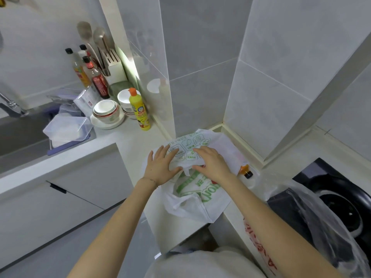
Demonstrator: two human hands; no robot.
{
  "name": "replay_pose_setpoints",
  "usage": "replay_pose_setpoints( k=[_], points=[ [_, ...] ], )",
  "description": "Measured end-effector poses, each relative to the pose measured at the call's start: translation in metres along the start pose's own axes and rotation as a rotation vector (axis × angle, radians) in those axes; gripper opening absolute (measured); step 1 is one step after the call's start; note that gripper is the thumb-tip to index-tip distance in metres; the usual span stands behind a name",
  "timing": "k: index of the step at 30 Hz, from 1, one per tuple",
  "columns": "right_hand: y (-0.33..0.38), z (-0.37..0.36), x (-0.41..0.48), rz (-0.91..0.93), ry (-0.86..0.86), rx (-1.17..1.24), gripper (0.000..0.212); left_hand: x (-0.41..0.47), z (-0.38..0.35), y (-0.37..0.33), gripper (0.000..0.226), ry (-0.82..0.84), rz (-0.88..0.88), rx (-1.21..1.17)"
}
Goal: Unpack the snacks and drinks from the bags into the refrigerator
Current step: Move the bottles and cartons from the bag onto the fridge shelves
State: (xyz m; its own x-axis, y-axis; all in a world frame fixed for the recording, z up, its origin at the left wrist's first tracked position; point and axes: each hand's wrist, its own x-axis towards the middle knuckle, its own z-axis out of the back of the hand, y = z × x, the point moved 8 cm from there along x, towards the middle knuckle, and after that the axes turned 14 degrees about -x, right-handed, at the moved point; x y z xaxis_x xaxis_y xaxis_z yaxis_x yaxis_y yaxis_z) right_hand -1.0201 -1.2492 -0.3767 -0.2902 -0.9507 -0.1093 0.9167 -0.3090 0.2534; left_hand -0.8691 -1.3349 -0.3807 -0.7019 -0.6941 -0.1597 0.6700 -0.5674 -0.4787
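A white plastic bag with green print (196, 195) lies on the pale counter corner (138, 145). My left hand (162, 165) lies flat on its upper part with fingers spread. My right hand (210, 162) presses beside it, fingers fairly straight over the bag's folded top. An orange-capped bottle (246, 171) pokes out from under the bag at the right. A clear plastic bag with red print (313, 221) sits at the right over the stove. The bags' contents are hidden.
A yellow dish-soap bottle (139, 110), stacked bowls (106, 111), sauce bottles (96, 77) and a knife block (113, 65) crowd the back left. A sink (22, 133) with clear containers (68, 129) is at the left. A black stove burner (341, 205) is at the right.
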Motion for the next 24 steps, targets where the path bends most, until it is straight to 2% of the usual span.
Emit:
replay_pose_setpoints(
  k=[4,10,13,16,18,21,24],
  points=[
    [0.005,-0.013,0.025,0.074,0.09,-0.058,0.078,0.011,-0.004,0.009,0.071,0.02,0.05,0.0],
    [0.02,-0.032,0.059,0.178,0.181,-0.188,0.079,0.021,-0.017,0.021,0.073,0.063,0.073,0.027],
    [0.021,-0.039,0.07,0.189,0.186,-0.228,0.065,0.023,-0.024,0.023,0.073,0.056,0.04,0.056],
    [0.022,-0.038,0.076,0.228,0.152,-0.259,0.032,0.022,-0.036,0.018,0.072,0.069,-0.055,0.06],
    [0.02,-0.032,0.081,0.23,0.109,-0.217,0.019,0.022,-0.04,0.014,0.074,0.081,-0.15,0.089],
    [0.019,-0.016,0.091,0.225,0.011,-0.158,0.018,0.025,-0.036,0.013,0.085,0.024,-0.29,0.148],
    [0.02,-0.001,0.102,0.205,-0.085,-0.076,0.02,0.029,-0.021,0.015,0.089,-0.056,-0.354,0.165]
  ],
)
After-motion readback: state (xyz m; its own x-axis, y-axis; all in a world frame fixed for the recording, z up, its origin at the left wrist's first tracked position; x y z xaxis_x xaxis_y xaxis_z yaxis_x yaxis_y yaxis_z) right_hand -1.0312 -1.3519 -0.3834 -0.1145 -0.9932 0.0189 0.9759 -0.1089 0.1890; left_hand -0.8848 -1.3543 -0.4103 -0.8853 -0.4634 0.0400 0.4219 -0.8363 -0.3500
